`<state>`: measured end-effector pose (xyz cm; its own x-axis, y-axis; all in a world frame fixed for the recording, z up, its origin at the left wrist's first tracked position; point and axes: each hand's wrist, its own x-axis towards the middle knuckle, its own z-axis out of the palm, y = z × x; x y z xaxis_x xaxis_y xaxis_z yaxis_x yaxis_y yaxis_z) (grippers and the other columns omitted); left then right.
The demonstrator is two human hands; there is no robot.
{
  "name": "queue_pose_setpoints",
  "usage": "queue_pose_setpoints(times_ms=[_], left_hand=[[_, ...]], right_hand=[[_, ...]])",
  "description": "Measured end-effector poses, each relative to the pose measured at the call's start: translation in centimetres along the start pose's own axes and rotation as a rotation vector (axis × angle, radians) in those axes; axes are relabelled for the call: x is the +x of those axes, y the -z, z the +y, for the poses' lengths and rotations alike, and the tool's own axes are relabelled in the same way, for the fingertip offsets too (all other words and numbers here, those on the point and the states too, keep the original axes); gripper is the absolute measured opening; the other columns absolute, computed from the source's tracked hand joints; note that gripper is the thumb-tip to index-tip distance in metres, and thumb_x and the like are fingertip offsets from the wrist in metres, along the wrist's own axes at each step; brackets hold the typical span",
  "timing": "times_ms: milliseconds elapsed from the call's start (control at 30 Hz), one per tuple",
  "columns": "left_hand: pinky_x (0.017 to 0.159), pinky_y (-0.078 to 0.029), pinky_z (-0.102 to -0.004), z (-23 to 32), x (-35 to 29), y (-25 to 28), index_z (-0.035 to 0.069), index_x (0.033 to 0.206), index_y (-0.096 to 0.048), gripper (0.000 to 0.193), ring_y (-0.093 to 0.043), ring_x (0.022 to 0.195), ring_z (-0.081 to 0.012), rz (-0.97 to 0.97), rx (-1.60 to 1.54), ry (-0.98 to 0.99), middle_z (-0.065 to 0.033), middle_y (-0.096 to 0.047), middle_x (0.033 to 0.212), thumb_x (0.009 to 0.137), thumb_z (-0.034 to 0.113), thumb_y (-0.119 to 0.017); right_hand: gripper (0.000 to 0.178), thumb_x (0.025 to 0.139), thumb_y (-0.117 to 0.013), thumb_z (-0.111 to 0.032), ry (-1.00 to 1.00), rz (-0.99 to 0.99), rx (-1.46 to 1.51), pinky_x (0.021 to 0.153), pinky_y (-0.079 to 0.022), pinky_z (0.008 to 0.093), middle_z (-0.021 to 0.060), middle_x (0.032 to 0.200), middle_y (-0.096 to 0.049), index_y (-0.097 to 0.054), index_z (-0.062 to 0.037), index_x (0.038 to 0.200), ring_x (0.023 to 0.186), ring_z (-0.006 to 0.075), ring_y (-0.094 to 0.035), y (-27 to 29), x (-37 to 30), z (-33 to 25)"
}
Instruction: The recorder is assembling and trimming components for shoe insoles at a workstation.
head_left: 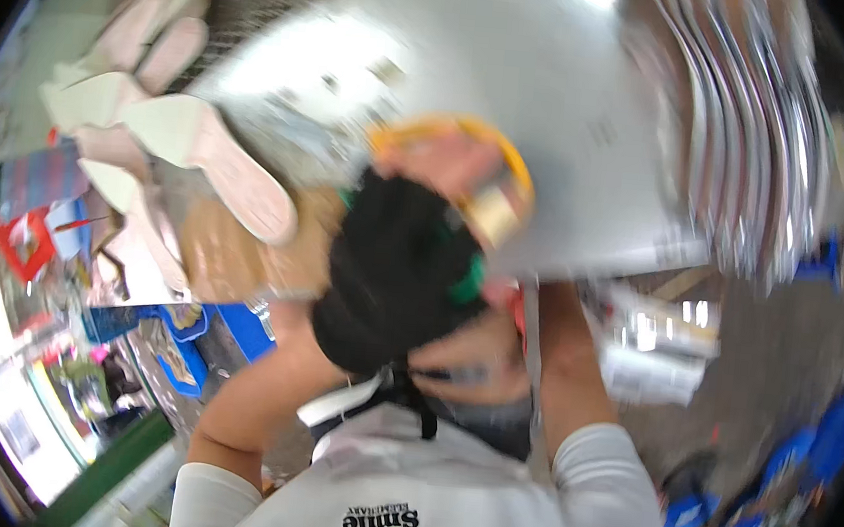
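Orange ring [474, 128] curves about the blurred left hand [446, 160]; grasp cannot be determined. Right hand is hidden, its state unverifiable. Pale insole [253, 184] lies left of the left hand.

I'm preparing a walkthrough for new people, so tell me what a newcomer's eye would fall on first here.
Probably the blurred black object mid-picture, with a bright yellow-orange ring just above and to its right in the view. Next come the pale pink-and-white sole-shaped pieces at the left and the row of curved, shiny sheets at the upper right.
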<state>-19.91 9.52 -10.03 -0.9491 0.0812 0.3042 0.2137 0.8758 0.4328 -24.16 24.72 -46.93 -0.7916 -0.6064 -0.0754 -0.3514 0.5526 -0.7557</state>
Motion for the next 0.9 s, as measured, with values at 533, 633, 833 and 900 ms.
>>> queue_pose_setpoints(times_ms=[533,633,833,900], left_hand=[[0.094,-0.036,-0.0400,-2.4,2.7,0.0,0.013,0.107,-0.061,0.031,-0.060,0.101,-0.0255,0.167,-0.065,-0.061,-0.0083,-0.062,0.112,0.078,0.017,-0.070],[0.096,-0.035,-0.0436,-0.4,1.5,1.1,0.011,0.111,-0.060,0.039,-0.054,0.112,-0.0270,-0.018,-0.117,0.080,-0.0099,-0.057,0.120,0.078,0.030,-0.067],[0.089,-0.042,-0.0479,-0.4,0.3,1.9,0.006,0.113,-0.057,0.046,-0.051,0.113,-0.0377,0.096,-0.221,-0.006,-0.0151,-0.052,0.121,0.073,0.025,-0.069],[0.089,-0.043,-0.0479,0.8,-0.2,2.2,0.005,0.113,-0.056,0.045,-0.051,0.112,-0.0393,0.221,-0.197,-0.068,-0.0157,-0.053,0.121,0.073,0.021,-0.069]], right_hand=[[0.026,0.076,-0.060,-0.019,0.148,-0.400,0.405,0.064,-0.048,0.0404,0.0182,0.078,-0.064,-0.066,-0.0071,0.099,0.074,0.0334,-0.063,1.5,-10.2,-1.0],[0.026,0.076,-0.060,-0.018,0.048,-0.427,0.342,0.063,-0.048,0.0400,0.0180,0.077,-0.064,-0.065,-0.0070,0.099,0.073,0.0330,-0.063,7.1,-7.8,-4.1],[0.027,0.075,-0.060,-0.016,-0.339,-0.351,0.199,0.062,-0.048,0.0391,0.0177,0.077,-0.064,-0.065,-0.0068,0.100,0.072,0.0321,-0.063,19.8,-3.7,-14.7],[0.027,0.074,-0.062,-0.015,-0.280,-0.282,0.228,0.060,-0.046,0.0372,0.0161,0.074,-0.063,-0.064,-0.0070,0.100,0.068,0.0295,-0.062,24.3,-7.2,-17.9]])
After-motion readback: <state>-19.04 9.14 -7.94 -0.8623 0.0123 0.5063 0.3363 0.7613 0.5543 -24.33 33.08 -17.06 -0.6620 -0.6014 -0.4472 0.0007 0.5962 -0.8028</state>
